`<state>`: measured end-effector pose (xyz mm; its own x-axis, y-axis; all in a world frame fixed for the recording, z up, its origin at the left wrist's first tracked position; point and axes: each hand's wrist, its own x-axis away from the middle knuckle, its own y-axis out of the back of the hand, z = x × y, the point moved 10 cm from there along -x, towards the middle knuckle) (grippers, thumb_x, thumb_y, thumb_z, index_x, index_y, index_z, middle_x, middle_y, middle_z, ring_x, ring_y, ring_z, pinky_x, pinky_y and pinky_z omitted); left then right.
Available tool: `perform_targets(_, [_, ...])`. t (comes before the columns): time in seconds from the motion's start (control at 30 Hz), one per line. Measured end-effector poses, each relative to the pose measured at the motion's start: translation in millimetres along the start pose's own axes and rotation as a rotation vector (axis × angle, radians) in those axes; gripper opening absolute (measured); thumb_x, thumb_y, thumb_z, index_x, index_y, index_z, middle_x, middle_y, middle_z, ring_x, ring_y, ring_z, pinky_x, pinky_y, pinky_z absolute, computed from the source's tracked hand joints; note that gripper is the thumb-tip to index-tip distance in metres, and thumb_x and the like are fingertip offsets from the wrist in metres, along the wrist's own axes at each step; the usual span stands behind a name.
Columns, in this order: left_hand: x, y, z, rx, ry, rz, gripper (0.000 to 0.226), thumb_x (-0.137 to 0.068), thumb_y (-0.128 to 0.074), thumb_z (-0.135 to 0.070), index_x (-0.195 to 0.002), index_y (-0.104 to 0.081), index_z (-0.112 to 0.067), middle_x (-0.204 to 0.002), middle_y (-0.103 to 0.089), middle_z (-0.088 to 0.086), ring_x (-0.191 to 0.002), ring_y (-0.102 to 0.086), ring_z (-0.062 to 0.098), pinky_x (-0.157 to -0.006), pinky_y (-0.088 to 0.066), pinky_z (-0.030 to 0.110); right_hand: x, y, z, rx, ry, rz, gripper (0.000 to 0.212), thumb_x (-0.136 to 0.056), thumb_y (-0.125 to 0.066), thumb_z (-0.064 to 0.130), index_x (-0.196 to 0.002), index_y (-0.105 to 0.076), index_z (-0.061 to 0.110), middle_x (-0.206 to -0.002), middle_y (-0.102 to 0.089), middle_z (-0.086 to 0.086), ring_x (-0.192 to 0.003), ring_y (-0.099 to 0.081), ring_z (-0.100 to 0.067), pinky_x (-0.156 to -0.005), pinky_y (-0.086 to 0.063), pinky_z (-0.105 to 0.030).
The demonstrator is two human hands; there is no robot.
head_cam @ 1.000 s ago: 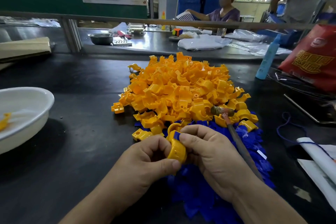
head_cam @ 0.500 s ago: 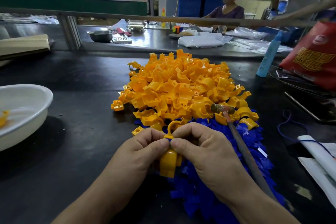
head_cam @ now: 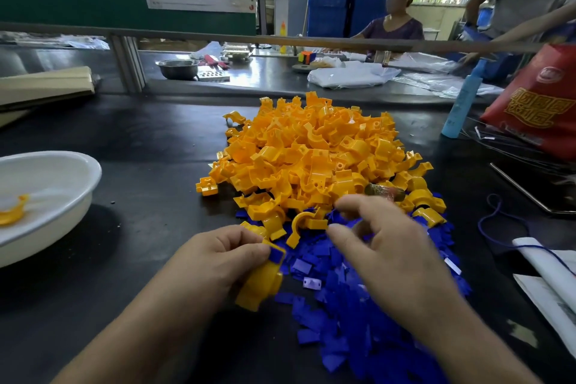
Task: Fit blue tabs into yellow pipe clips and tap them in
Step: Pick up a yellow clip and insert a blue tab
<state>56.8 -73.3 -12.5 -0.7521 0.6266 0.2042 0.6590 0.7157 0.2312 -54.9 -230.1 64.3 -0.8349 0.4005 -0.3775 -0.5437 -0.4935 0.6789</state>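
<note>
- Black and stretching from the near edge to the far rail, bearing all the parts: table.
- Heaping up mid-table, on the far side of both hands: pile of yellow pipe clips.
- Spreading over the near right, touching that heap's near edge and running under the right forearm: pile of blue tabs.
- Sitting at the left edge, well apart from the heap and holding one yellow piece: white basin.
- Leaning at the far right: red bag.
- Hovering over the blue tabs, blurred, fingers loosely spread, thumb and forefinger apart and pinching nothing: right hand.
- Curling its fingers round one clip, just left of the tabs: left hand.
- Tilting in that grip, low over the table: held clip.
- Resting at the heap's near right edge, just beyond the right fingertips, handle hidden behind the hand: hammer head.
- Sitting in the held clip's far end, thumb tip against it: blue tab.
</note>
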Motion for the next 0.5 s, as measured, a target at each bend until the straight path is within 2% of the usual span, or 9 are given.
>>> perform_targets(0.07, [0.8,18.7,5.7,-0.272,0.042,-0.054,0.01,-0.088,-0.067,-0.037,-0.08,-0.073,-0.034,-0.077,-0.073,-0.004,-0.067,-0.066,0.009,-0.058,-0.048,0.024,-3.2,24.1,-9.9,0.226,-0.023,-0.059,0.036,-0.086,-0.053,0.046,-0.121,-0.051,0.042,-0.099,-0.048,0.024,-0.088,-0.052,0.003,-0.07,-0.041,-0.014])
perform_targets(0.13, [3.3,27.6,5.3,-0.495,0.057,-0.1,0.013,-0.091,-0.062,-0.04,-0.082,-0.07,-0.035,-0.079,-0.068,-0.008,-0.073,-0.062,0.006,-0.059,-0.046,0.022,-0.9,43.1,-24.2,0.473,-0.069,-0.076,0.04,-0.086,-0.052,0.049,-0.124,-0.05,0.039,-0.109,-0.051,0.017,-0.099,-0.049,-0.004,-0.073,-0.037,-0.024])
perform_targets(0.23, [7.5,26.0,7.4,-0.671,0.067,-0.1,0.016,-0.096,-0.053,-0.044,-0.083,-0.062,-0.042,-0.09,-0.063,-0.015,-0.081,-0.057,0.004,-0.065,-0.048,0.021,14.1,50.6,-58.7,0.741,-0.217,0.035,0.043,-0.085,-0.047,0.059,-0.123,-0.044,0.04,-0.116,-0.05,0.009,-0.106,-0.049,-0.013,-0.07,-0.036,-0.028])
perform_targets(0.3, [9.8,28.6,7.3,-0.718,0.064,-0.14,0.016,-0.093,-0.051,-0.055,-0.094,-0.062,-0.042,-0.101,-0.063,-0.014,-0.085,-0.056,0.003,-0.073,-0.051,0.024,26.4,46.4,-81.5,0.788,-0.307,0.133,0.045,-0.084,-0.044,0.063,-0.122,-0.041,0.038,-0.111,-0.047,0.006,-0.105,-0.051,-0.015,-0.07,-0.038,-0.029])
perform_targets(0.37, [10.8,32.9,10.3,-0.831,0.059,-0.183,0.052,-0.08,-0.053,-0.071,-0.119,-0.057,-0.037,-0.11,-0.058,-0.016,-0.093,-0.055,0.003,-0.08,-0.051,0.028,35.3,39.9,-93.2,0.756,-0.354,0.191,0.044,-0.085,-0.043,0.063,-0.119,-0.04,0.037,-0.103,-0.044,0.007,-0.102,-0.054,-0.016,-0.07,-0.041,-0.03])
perform_targets(0.4, [11.7,34.2,12.4,-0.884,0.067,-0.196,0.068,-0.073,-0.055,-0.078,-0.126,-0.052,-0.035,-0.108,-0.052,-0.017,-0.096,-0.053,0.004,-0.082,-0.051,0.028,37.8,37.1,-94.4,0.745,-0.355,0.198,0.041,-0.085,-0.043,0.063,-0.117,-0.039,0.037,-0.101,-0.044,0.008,-0.1,-0.055,-0.016,-0.069,-0.042,-0.03])
perform_targets(0.43, [12.9,34.5,14.5,-0.936,0.071,-0.201,0.074,-0.067,-0.057,-0.081,-0.126,-0.048,-0.036,-0.104,-0.047,-0.019,-0.096,-0.051,0.004,-0.082,-0.051,0.028,39.2,35.5,-94.0,0.739,-0.347,0.191,0.039,-0.086,-0.042,0.062,-0.115,-0.038,0.038,-0.101,-0.047,0.009,-0.098,-0.057,-0.016,-0.067,-0.042,-0.031])
perform_targets(0.5, [16.5,32.9,14.8,-1.006,0.059,-0.218,0.067,-0.063,-0.061,-0.08,-0.113,-0.045,-0.039,-0.097,-0.044,-0.02,-0.091,-0.048,0.003,-0.077,-0.05,0.026,39.7,35.1,-91.8,0.73,-0.327,0.156,0.033,-0.087,-0.042,0.059,-0.112,-0.038,0.039,-0.104,-0.053,0.011,-0.095,-0.06,-0.017,-0.065,-0.042,-0.032])
